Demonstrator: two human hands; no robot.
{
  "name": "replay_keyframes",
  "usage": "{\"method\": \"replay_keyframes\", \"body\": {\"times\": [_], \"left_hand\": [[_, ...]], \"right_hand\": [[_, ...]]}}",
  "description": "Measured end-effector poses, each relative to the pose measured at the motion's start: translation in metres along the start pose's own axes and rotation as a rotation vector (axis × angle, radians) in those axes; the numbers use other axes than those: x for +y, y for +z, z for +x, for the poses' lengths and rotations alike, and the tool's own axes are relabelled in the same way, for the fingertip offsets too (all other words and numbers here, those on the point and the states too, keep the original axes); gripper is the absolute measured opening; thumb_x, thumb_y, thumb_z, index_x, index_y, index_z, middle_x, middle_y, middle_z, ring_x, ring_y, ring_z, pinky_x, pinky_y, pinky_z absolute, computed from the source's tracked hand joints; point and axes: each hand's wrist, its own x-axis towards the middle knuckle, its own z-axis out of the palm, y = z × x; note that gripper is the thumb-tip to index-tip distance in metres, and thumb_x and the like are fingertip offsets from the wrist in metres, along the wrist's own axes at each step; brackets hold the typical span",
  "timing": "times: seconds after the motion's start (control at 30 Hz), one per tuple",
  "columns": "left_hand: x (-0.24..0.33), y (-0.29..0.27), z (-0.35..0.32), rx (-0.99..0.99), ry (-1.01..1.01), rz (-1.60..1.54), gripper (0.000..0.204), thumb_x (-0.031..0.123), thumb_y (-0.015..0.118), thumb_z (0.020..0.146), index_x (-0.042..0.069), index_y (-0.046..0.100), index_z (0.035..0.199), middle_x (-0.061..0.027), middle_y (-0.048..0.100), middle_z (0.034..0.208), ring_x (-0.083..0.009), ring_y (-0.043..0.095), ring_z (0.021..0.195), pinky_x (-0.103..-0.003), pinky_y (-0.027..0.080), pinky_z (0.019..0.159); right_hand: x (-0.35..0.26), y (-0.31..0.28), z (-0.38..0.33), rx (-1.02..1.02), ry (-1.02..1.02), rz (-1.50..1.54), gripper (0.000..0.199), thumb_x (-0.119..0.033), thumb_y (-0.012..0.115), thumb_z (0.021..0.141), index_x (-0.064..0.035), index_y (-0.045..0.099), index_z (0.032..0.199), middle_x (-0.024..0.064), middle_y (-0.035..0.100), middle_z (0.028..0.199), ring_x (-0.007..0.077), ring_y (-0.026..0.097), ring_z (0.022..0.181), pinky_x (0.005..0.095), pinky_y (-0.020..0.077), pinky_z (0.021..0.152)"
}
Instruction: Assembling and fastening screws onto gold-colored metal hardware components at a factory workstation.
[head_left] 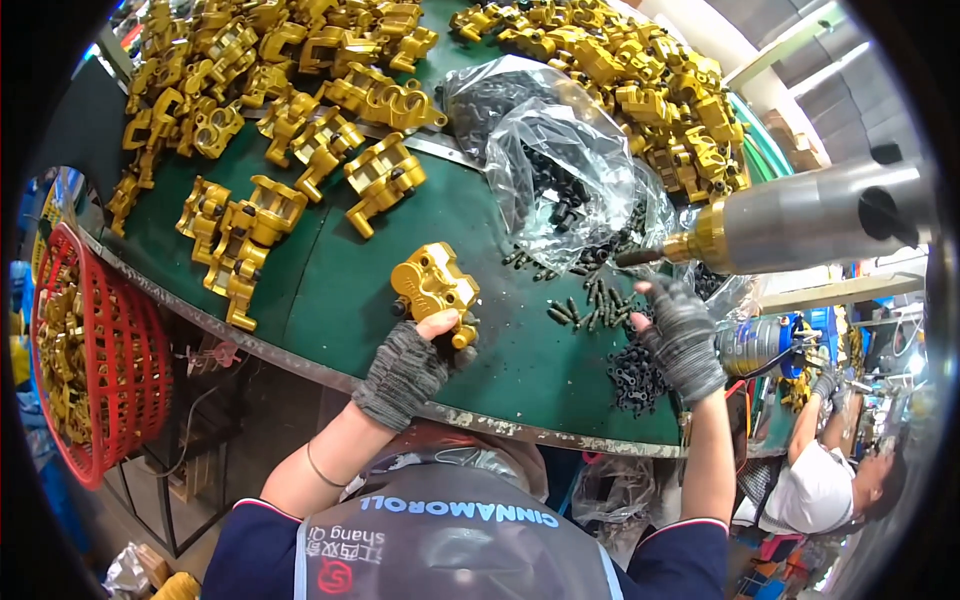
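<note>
My left hand (pixel 405 372), in a grey fingerless glove, grips a gold brake caliper (pixel 436 283) just above the green tabletop, with the thumb on its near end. My right hand (pixel 680 335), gloved the same way, hovers over small dark parts, its thumb and index finger apart and nothing visible between them. Just beyond that hand, a metal cylindrical power tool (pixel 800 222) reaches in from the right, its dark tip pointing left. Dark slender pins (pixel 600 305) lie scattered left of my right hand. Nearer me sits a pile of small black rubber-like pieces (pixel 635 375).
Gold calipers are heaped at the far left (pixel 280 50) and far right (pixel 650 90); several lie closer on the green table (pixel 350 350). Clear plastic bags (pixel 560 150) hold black parts. A red basket (pixel 120 350) of calipers stands left. Another person (pixel 815 480) works at right.
</note>
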Motion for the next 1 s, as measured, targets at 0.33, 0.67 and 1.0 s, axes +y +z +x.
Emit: {"method": "replay_keyframes", "body": {"times": [0.33,0.67,1.0], "left_hand": [[0.008,0.003,-0.009,0.039,-0.036,0.037,0.028,0.014,0.057,0.080,0.006,0.049,0.105,-0.0026,0.055,0.084,-0.0143,0.055,0.075,-0.027,0.047,0.060],[-0.014,0.005,-0.002,0.074,0.027,-0.024,0.027,0.013,0.057,0.079,0.005,0.049,0.104,-0.0031,0.055,0.085,-0.0132,0.054,0.073,-0.027,0.047,0.063],[-0.016,0.016,-0.002,0.192,0.061,-0.022,0.015,0.011,0.060,0.076,0.003,0.056,0.088,-0.0023,0.056,0.081,-0.0109,0.053,0.071,-0.021,0.045,0.064]], "right_hand": [[0.034,0.052,-0.019,-0.006,0.123,-0.217,0.015,-0.011,0.060,0.073,-0.0054,0.058,0.087,0.0085,0.058,0.084,0.0247,0.056,0.080,0.0352,0.0445,0.068],[-0.099,0.041,0.025,-0.127,0.248,1.285,0.012,-0.009,0.059,0.077,-0.0019,0.059,0.087,-0.0009,0.056,0.069,0.0046,0.048,0.057,0.0185,0.0393,0.051],[-0.124,0.063,0.028,-0.009,0.146,1.178,0.015,-0.011,0.061,0.077,-0.0010,0.058,0.088,-0.0006,0.056,0.070,0.0048,0.051,0.060,0.0188,0.0420,0.054]]}}
